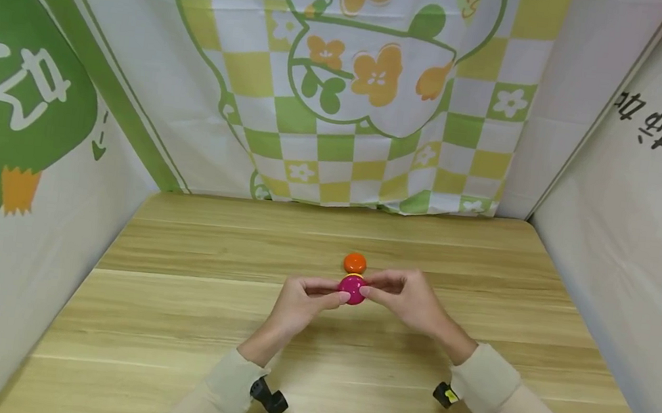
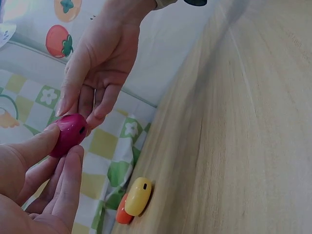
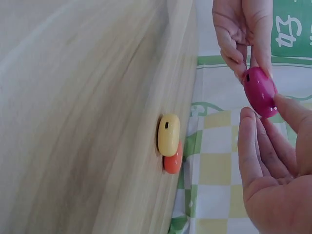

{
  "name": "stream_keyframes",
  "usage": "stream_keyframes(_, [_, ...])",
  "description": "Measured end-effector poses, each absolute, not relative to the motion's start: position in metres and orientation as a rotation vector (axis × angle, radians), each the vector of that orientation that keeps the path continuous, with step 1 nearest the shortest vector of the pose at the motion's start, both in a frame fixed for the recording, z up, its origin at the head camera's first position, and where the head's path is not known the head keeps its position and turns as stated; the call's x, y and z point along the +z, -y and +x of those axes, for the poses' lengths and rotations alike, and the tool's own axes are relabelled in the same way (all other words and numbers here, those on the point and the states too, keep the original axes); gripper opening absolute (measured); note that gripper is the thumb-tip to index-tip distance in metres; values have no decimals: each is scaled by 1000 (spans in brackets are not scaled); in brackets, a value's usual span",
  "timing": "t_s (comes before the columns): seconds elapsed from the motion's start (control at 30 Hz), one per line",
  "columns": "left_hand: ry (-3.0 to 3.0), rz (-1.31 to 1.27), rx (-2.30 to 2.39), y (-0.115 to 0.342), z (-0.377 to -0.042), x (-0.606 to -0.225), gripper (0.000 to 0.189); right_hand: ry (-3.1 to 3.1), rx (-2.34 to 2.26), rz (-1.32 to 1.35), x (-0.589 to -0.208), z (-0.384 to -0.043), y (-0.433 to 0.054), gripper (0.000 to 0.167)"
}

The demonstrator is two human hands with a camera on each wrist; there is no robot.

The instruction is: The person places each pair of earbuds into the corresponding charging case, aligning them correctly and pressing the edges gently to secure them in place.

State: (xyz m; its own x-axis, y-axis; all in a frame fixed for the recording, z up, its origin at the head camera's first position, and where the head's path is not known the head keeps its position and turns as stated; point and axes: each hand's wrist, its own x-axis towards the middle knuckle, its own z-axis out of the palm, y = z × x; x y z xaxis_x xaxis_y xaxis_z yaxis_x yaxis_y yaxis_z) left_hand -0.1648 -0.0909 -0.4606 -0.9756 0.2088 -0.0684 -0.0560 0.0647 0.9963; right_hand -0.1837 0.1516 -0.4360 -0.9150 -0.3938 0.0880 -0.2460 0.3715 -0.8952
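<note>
A glossy magenta rounded disc [image 1: 352,292] is held up above the table between both hands. My left hand [image 1: 300,305] pinches its left side, thumb on the upper face and fingers beneath. From the other side my right hand [image 1: 418,305] pinches it in the same way. In the left wrist view a small dark slot shows in the disc's edge. Beyond the hands, a yellow rounded disc [image 2: 138,196] with a similar slot lies on the table. An orange disc [image 1: 354,262] lies just behind it. In the head view the magenta disc hides most of the yellow one.
The wooden table [image 1: 169,331] reaches back to a green and yellow checked cloth [image 1: 338,146]. Printed white cloth walls rise at the left and right. A small black camera [image 1: 269,398] is strapped at the left wrist, another black device [image 1: 444,394] at the right.
</note>
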Motion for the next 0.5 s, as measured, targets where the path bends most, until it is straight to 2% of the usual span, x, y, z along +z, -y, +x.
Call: stream_keyframes(0.5, [-2328,250,1843,81,-169,-475,15,-2435,-1503,-293,-453,-178,-147,18])
